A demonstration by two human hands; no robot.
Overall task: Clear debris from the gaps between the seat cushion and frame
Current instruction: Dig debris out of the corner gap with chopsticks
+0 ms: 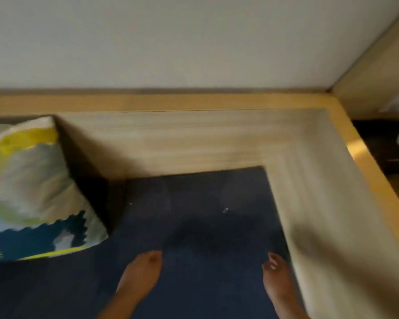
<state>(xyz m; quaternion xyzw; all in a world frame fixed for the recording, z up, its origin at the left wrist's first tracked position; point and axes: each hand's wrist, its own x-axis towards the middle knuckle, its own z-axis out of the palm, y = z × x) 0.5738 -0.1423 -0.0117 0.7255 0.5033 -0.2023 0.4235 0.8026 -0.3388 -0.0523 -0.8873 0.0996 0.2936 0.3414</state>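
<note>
A dark blue seat cushion (pixel 194 226) fills the corner of a light wooden frame (pixel 194 139). A small pale speck of debris (pixel 225 210) lies on the cushion near the corner, and a tinier one (pixel 130 203) sits further left by the back panel. My left hand (pixel 141 275) reaches in from the bottom, fingers straight and together, holding nothing. My right hand (pixel 278 282) comes in beside the frame's right panel with fingers extended, also holding nothing. Both hands are above or on the cushion; the frame is blurred, so contact cannot be told.
A patterned pillow (pixel 32 192) in yellow, grey and blue leans against the back panel at left. A white wall (pixel 171 42) rises behind the frame. Beyond the right rail stands a dark surface (pixel 382 153) with something white on it.
</note>
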